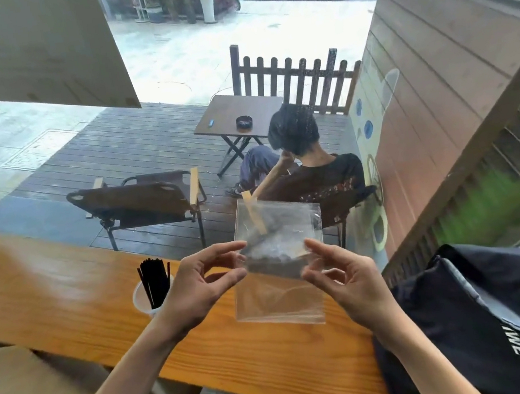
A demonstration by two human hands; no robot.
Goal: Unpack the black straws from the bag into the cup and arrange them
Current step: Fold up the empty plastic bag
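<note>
I have the clear plastic bag [281, 259] lifted above the wooden counter [66, 286], and it looks empty. My left hand [198, 289] pinches its left edge between thumb and fingertips; my right hand [347, 281] pinches the right edge the same way. The black straws [155, 283] already stand bunched in the white cup [140, 301], which sits on the counter at nine o'clock from the bag, just beside my left wrist. The unpacking seems done, so arranging is what remains. To do it well I would set the bag down toward three o'clock, near the black bag [496, 315], away from the cup, then steady the cup with one hand while evening the straws, since the light cup could tip.
</note>
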